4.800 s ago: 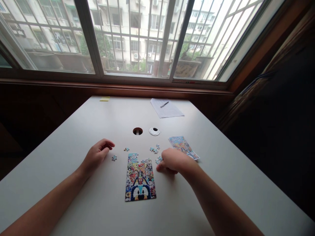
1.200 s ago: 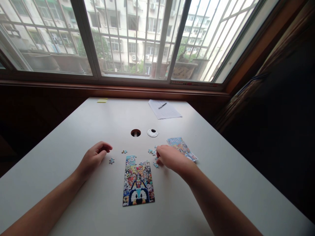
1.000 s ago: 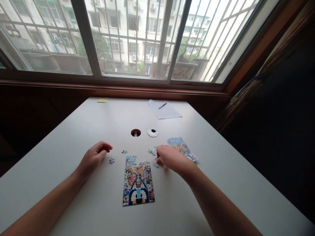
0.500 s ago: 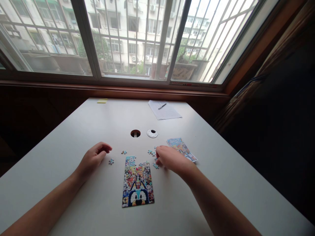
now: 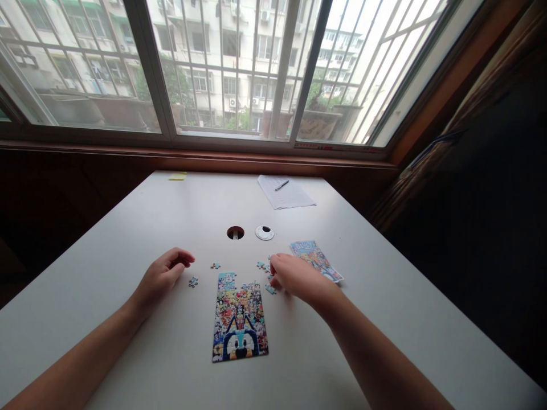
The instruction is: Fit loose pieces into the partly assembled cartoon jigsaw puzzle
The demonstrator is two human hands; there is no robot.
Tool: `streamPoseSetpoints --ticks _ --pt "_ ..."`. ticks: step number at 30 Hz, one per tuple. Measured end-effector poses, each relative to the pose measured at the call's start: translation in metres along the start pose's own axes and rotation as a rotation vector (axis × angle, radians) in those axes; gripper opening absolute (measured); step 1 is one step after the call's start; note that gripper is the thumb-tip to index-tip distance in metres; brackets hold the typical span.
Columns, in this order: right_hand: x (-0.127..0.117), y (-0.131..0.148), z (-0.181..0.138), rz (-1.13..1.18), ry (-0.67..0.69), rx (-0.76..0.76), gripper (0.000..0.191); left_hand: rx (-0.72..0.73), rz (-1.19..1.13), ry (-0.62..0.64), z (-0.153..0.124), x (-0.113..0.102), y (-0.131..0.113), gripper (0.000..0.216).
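A partly built jigsaw puzzle [image 5: 240,319] with a blue cartoon dog lies on the white table [image 5: 128,239] in front of me. My left hand [image 5: 164,274] rests on the table left of it, fingers curled loosely with nothing seen in them, beside a loose piece [image 5: 193,281]. My right hand [image 5: 297,278] rests knuckles-up at the puzzle's upper right, fingers curled down over a cluster of loose pieces [image 5: 262,265]; what they hold is hidden. Another loose piece [image 5: 270,289] lies just under that hand, and one more piece [image 5: 216,265] sits above the puzzle.
A colourful reference card [image 5: 315,259] lies right of my right hand. Farther back are a cable hole [image 5: 235,232], its white cap [image 5: 265,232], a paper sheet with a pen [image 5: 285,191] and a yellow sticky note [image 5: 177,176]. A barred window runs behind the table.
Since 4.8 s ago my right hand has slid up and left from beside the puzzle onto the loose pieces. In the last second both hands stay nearly still.
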State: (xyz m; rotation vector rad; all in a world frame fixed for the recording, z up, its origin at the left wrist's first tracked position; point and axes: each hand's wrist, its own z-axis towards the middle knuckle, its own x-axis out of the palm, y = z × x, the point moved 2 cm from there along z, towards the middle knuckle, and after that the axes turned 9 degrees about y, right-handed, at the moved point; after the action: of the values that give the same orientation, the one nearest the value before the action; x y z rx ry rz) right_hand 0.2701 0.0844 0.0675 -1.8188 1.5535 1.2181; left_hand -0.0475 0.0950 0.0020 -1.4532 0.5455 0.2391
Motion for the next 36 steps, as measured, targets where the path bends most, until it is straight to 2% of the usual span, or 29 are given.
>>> streamPoseSetpoints --ticks 12,17,24,30,36 --pt "0.006 -0.012 0.009 0.069 -0.004 -0.031 0.009 -0.004 0.007 0.002 -0.001 0.0 -0.005 0.025" --pt "0.001 -0.021 0.008 0.151 0.006 -0.071 0.007 0.003 0.006 0.0 0.0 0.0 -0.002 0.025" --pt "-0.001 -0.039 0.009 0.139 0.023 -0.1 0.016 0.008 0.017 0.005 0.0 0.0 0.001 0.025" --pt "0.001 -0.033 0.01 0.12 0.028 -0.11 0.02 0.013 0.024 -0.006 0.001 0.0 0.002 0.025" --pt "-0.001 -0.026 0.007 0.088 0.011 -0.083 0.013 0.02 0.028 0.004 0.001 0.0 0.003 0.024"
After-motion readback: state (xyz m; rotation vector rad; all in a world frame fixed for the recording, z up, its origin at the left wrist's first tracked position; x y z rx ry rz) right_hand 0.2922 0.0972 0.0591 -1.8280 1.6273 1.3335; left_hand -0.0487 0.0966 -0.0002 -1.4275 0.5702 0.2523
